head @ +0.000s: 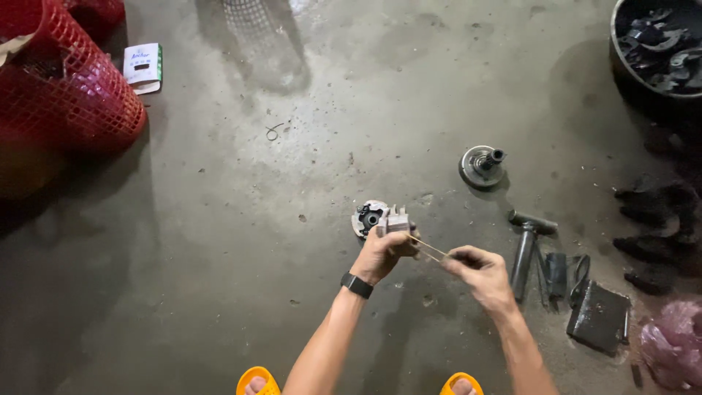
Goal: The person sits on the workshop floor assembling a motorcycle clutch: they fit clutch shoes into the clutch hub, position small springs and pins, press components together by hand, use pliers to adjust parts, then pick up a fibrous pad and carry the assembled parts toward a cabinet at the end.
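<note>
Just above the concrete floor [219, 241], a small metal part [395, 219] is gripped by the left hand [384, 252]. A thin strip [428, 249] running from that part is pinched by the right hand [479, 272] fingers.

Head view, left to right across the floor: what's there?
Red mesh basket → small white-and-green box → wire loop → left hand holding a small metal part → right hand → T-handle tool → black case → pink bag.
</note>
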